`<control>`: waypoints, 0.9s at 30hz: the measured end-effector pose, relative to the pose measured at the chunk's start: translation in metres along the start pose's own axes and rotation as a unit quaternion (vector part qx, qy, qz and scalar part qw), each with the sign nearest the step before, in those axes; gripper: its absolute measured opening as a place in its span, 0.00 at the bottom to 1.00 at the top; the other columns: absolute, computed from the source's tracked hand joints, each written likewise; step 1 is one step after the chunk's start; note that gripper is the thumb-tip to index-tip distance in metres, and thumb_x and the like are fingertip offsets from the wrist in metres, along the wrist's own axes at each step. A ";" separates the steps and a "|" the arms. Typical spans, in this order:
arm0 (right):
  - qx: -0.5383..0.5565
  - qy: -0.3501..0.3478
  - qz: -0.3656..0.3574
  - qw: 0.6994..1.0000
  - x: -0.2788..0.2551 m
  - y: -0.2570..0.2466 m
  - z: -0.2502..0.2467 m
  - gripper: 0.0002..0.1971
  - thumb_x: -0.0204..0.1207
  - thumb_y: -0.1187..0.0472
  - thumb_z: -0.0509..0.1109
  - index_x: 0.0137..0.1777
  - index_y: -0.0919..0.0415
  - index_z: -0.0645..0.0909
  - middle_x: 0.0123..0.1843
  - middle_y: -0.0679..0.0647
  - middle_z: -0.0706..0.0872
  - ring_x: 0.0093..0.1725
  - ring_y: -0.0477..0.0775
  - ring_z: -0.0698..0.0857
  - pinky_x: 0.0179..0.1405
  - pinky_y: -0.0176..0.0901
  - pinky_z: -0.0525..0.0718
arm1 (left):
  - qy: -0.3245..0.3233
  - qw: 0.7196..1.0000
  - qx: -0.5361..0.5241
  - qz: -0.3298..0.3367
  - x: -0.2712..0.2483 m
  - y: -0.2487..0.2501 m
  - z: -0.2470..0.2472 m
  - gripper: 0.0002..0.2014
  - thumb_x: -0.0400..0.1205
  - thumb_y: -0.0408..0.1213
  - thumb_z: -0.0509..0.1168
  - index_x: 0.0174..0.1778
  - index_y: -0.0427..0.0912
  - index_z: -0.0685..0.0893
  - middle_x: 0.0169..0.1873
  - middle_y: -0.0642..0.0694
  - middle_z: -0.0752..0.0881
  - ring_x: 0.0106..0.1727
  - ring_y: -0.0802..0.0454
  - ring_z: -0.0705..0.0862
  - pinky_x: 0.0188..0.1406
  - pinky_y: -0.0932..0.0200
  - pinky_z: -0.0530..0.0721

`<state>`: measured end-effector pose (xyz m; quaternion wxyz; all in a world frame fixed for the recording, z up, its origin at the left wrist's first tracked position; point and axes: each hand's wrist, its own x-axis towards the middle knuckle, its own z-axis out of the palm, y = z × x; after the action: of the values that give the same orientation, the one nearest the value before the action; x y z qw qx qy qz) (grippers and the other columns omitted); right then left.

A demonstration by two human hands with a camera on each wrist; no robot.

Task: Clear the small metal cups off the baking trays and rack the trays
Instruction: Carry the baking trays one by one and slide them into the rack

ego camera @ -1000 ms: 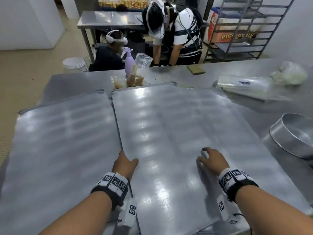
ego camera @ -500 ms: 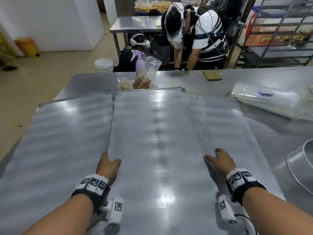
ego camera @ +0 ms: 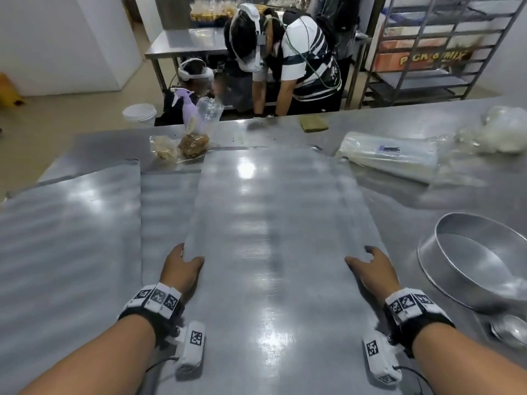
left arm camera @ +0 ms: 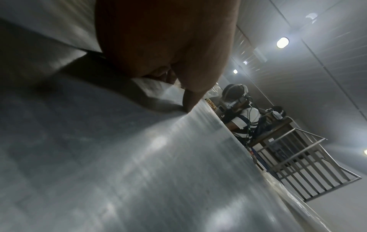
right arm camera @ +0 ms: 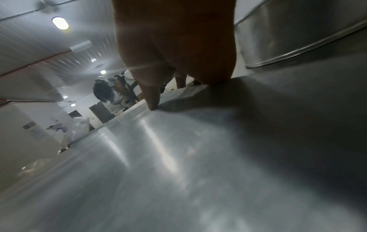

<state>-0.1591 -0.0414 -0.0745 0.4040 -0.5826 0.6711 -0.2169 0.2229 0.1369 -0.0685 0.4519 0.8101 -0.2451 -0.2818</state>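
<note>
A bare flat metal baking tray (ego camera: 271,223) is held over the steel table between my hands. My left hand (ego camera: 182,263) grips its left edge with the thumb on top. My right hand (ego camera: 368,266) grips its right edge the same way. Each wrist view shows a thumb pressing the tray surface (left arm camera: 139,157) (right arm camera: 178,157), with the fingers hidden under the edge. A strip of a second tray (ego camera: 168,212) shows beneath it on the left. A third tray (ego camera: 71,238) lies further left. No cups stand on any of the trays.
A round metal pan (ego camera: 479,266) sits close to my right hand, with something small and shiny (ego camera: 510,329) in front of it. A plastic-wrapped roll (ego camera: 390,158), food bags (ego camera: 194,143) and a spray bottle (ego camera: 188,109) lie beyond. A tray rack (ego camera: 445,47) stands at the back right behind two people.
The tray in my hands has come up and shifted right, uncovering a strip of the tray beneath. My hands have spread out to its side edges.
</note>
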 end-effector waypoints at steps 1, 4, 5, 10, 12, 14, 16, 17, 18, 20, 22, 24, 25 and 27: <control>0.001 0.005 0.009 1.000 0.001 0.005 -0.006 0.36 0.74 0.53 0.79 0.79 0.62 0.71 0.77 0.65 0.76 0.76 0.64 0.76 0.72 0.53 0.73 | -0.009 1.000 0.005 0.003 0.001 0.003 0.006 0.13 0.77 0.29 0.72 0.57 0.43 0.83 0.51 0.42 0.91 0.54 0.40 0.90 0.60 0.48 0.86; 0.002 0.013 0.023 1.000 0.008 0.022 -0.017 0.36 0.73 0.53 0.80 0.78 0.62 0.71 0.76 0.65 0.77 0.74 0.64 0.78 0.72 0.53 0.74 | -0.043 0.999 0.019 0.001 0.002 0.011 0.022 0.14 0.78 0.29 0.71 0.58 0.43 0.82 0.52 0.41 0.89 0.52 0.40 0.88 0.56 0.49 0.85; 0.001 0.015 0.027 1.000 0.011 0.027 -0.019 0.36 0.72 0.53 0.80 0.78 0.62 0.72 0.75 0.64 0.78 0.73 0.63 0.79 0.72 0.53 0.75 | -0.051 0.999 0.018 -0.003 0.002 0.013 0.027 0.14 0.78 0.28 0.70 0.58 0.43 0.81 0.51 0.41 0.89 0.52 0.40 0.88 0.54 0.51 0.85; -0.014 0.012 0.023 1.000 0.020 0.041 -0.030 0.30 0.72 0.53 0.79 0.73 0.61 0.77 0.65 0.60 0.87 0.62 0.61 0.86 0.64 0.52 0.81 | -0.094 0.995 0.024 -0.009 0.002 0.012 0.039 0.15 0.79 0.23 0.69 0.58 0.41 0.82 0.47 0.44 0.89 0.46 0.47 0.89 0.35 0.68 0.85; -0.042 0.001 0.024 0.999 0.022 0.045 -0.036 0.31 0.72 0.54 0.78 0.74 0.61 0.76 0.67 0.61 0.86 0.65 0.64 0.85 0.68 0.55 0.80 | -0.113 0.993 0.034 -0.017 0.004 0.009 0.042 0.17 0.79 0.24 0.71 0.61 0.43 0.81 0.51 0.44 0.89 0.47 0.49 0.88 0.40 0.69 0.86; -0.071 -0.006 0.030 0.997 0.024 0.047 -0.040 0.30 0.73 0.54 0.77 0.75 0.60 0.76 0.68 0.61 0.85 0.67 0.65 0.83 0.70 0.56 0.78 | -0.133 0.988 0.082 -0.019 0.004 0.008 0.041 0.19 0.78 0.29 0.74 0.63 0.46 0.80 0.58 0.46 0.87 0.56 0.45 0.87 0.59 0.54 0.86; -0.093 -0.011 0.032 0.995 0.023 0.049 -0.043 0.31 0.72 0.52 0.77 0.75 0.56 0.76 0.68 0.60 0.85 0.67 0.66 0.83 0.70 0.56 0.78 | -0.139 0.985 0.104 -0.016 0.007 0.004 0.041 0.17 0.78 0.30 0.74 0.61 0.48 0.81 0.57 0.44 0.89 0.57 0.43 0.88 0.65 0.49 0.84; -0.099 -0.010 0.028 0.995 0.026 0.052 -0.044 0.33 0.69 0.49 0.77 0.75 0.53 0.76 0.68 0.61 0.85 0.66 0.66 0.83 0.70 0.57 0.79 | -0.143 0.985 0.099 -0.019 0.006 0.004 0.041 0.17 0.78 0.29 0.73 0.60 0.48 0.82 0.55 0.45 0.90 0.55 0.44 0.89 0.62 0.50 0.86; -0.100 -0.008 0.025 0.995 0.029 0.057 -0.045 0.36 0.64 0.44 0.76 0.74 0.50 0.76 0.67 0.62 0.84 0.64 0.65 0.84 0.69 0.58 0.80 | -0.147 0.985 0.093 -0.019 0.004 0.005 0.042 0.17 0.79 0.28 0.73 0.60 0.48 0.83 0.52 0.48 0.90 0.52 0.48 0.89 0.57 0.54 0.87; -0.100 -0.012 0.026 0.995 0.035 0.065 -0.046 0.41 0.58 0.40 0.74 0.74 0.49 0.76 0.66 0.62 0.84 0.62 0.64 0.85 0.68 0.59 0.82 | -0.151 0.985 0.082 -0.018 0.001 0.007 0.042 0.17 0.79 0.25 0.72 0.58 0.51 0.83 0.46 0.54 0.89 0.47 0.56 0.88 0.51 0.61 0.86; -0.097 -0.014 0.027 0.995 0.031 0.060 -0.047 0.35 0.66 0.49 0.78 0.75 0.54 0.76 0.65 0.61 0.86 0.61 0.63 0.86 0.65 0.54 0.82 | -0.152 0.985 0.086 -0.009 0.002 0.005 0.042 0.19 0.79 0.26 0.72 0.63 0.49 0.83 0.48 0.52 0.89 0.49 0.55 0.88 0.60 0.54 0.86; -0.084 -0.010 0.025 0.996 0.029 0.057 -0.048 0.30 0.72 0.59 0.77 0.75 0.60 0.76 0.64 0.60 0.87 0.60 0.62 0.86 0.59 0.48 0.80 | -0.146 0.987 0.071 -0.008 0.002 0.006 0.045 0.20 0.79 0.26 0.72 0.65 0.47 0.82 0.54 0.46 0.90 0.52 0.50 0.88 0.65 0.50 0.84; -0.071 -0.011 0.029 0.997 0.029 0.056 -0.049 0.29 0.73 0.61 0.77 0.75 0.62 0.77 0.64 0.60 0.87 0.60 0.62 0.85 0.58 0.47 0.79 | -0.138 0.989 0.057 -0.007 0.002 0.004 0.047 0.20 0.80 0.26 0.71 0.66 0.47 0.81 0.57 0.44 0.89 0.54 0.47 0.88 0.65 0.50 0.83; -0.049 -0.015 0.031 0.998 0.030 0.057 -0.050 0.28 0.73 0.63 0.77 0.74 0.63 0.77 0.64 0.61 0.87 0.57 0.60 0.84 0.59 0.48 0.79 | -0.121 0.992 0.022 -0.007 -0.003 0.004 0.051 0.23 0.81 0.23 0.70 0.69 0.48 0.78 0.59 0.45 0.86 0.56 0.45 0.86 0.61 0.54 0.83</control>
<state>-0.2331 -0.0661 -0.0976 0.3916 -0.5836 0.6926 -0.1625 0.1855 0.1059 -0.0863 0.3995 0.7814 -0.2982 -0.3753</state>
